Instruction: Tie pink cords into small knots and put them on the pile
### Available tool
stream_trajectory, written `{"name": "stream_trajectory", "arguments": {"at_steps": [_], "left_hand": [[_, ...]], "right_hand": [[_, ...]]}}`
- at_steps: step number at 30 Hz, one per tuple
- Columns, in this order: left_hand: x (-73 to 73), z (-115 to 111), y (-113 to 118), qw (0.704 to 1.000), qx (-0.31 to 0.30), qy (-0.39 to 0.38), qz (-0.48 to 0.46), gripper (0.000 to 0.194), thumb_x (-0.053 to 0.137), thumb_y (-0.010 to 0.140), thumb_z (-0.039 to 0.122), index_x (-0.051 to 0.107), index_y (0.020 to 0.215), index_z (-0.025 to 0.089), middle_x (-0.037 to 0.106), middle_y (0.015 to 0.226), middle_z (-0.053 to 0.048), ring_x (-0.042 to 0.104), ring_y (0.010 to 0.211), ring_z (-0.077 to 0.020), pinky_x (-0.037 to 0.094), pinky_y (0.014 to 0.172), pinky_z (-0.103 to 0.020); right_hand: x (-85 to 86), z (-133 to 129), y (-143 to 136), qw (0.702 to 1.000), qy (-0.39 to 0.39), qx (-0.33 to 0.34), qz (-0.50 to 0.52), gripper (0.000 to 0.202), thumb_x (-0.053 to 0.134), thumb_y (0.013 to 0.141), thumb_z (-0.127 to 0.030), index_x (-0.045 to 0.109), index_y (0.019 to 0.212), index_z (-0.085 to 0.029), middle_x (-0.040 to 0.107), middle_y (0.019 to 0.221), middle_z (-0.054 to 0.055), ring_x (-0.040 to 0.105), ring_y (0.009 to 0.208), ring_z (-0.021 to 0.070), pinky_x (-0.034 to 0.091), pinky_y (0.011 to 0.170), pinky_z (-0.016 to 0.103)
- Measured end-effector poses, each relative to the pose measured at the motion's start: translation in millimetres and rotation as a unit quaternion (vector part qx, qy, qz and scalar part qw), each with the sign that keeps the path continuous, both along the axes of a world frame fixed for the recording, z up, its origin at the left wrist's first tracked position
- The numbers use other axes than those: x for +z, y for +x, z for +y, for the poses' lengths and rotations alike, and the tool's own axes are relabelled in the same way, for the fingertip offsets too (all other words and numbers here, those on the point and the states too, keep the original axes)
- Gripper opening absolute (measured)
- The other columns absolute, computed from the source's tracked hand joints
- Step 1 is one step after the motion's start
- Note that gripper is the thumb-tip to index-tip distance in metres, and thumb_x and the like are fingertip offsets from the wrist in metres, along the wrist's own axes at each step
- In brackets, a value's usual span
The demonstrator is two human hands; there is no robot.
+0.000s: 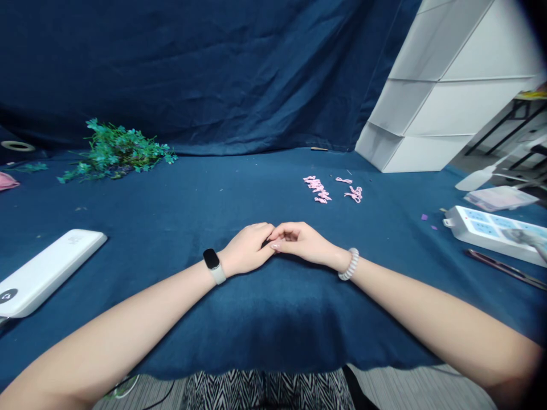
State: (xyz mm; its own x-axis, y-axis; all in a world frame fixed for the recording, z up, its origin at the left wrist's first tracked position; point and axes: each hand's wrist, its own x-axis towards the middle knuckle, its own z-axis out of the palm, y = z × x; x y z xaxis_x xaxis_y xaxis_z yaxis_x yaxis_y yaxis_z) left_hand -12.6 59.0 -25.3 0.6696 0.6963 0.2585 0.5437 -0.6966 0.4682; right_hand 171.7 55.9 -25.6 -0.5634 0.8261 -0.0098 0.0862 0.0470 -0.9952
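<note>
My left hand (248, 249), with a smart band on its wrist, lies over the blue cloth, knuckles up. Its thumb points toward my right hand (308, 245), which wears a coiled band at the wrist. The hands touch at the fingertips, low over the middle of the table. Fingers of both are curled in; those of the left are mostly hidden. Whether anything small lies between them I cannot make out. Beyond my right hand lie several pink looped cords (317, 189), with another bunch of pink cord (354, 194) and a single pink cord (343, 180) beside them.
A white power bank (55, 270) lies at the left. Behind it is a bunch of teal artificial flowers (117, 149), near a tape roll (17, 146). White boxes (431, 108) stand back right. A power strip (491, 229) and dark tweezers-like tool (506, 267) lie at the right.
</note>
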Motion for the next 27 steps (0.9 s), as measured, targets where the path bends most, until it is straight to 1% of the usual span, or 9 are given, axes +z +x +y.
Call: {"name": "stream_trajectory", "arguments": {"at_steps": [11,27], "left_hand": [[0.8,-0.1,0.1,1.0,-0.001,0.003,0.002,0.019,0.046,0.091,0.028,0.045,0.076,0.018,0.052,0.076,-0.001,0.048,0.07,-0.0156,0.038,0.064,-0.029],[3.0,-0.6,0.6,1.0,0.002,-0.004,0.01,0.021,0.044,0.093,0.031,0.046,0.077,0.018,0.054,0.077,-0.002,0.049,0.071,-0.0161,0.04,0.067,-0.03]], "right_hand": [[0.5,-0.2,0.0,1.0,0.003,-0.001,-0.001,0.021,0.072,0.075,-0.031,0.065,0.087,-0.015,0.063,0.078,0.0,0.057,0.071,0.0094,0.047,0.072,0.027],[1.5,-0.6,-0.4,1.0,-0.003,0.0,0.0,0.02,0.072,0.074,-0.03,0.065,0.086,-0.015,0.063,0.076,-0.001,0.057,0.07,0.0094,0.047,0.072,0.027]]}}
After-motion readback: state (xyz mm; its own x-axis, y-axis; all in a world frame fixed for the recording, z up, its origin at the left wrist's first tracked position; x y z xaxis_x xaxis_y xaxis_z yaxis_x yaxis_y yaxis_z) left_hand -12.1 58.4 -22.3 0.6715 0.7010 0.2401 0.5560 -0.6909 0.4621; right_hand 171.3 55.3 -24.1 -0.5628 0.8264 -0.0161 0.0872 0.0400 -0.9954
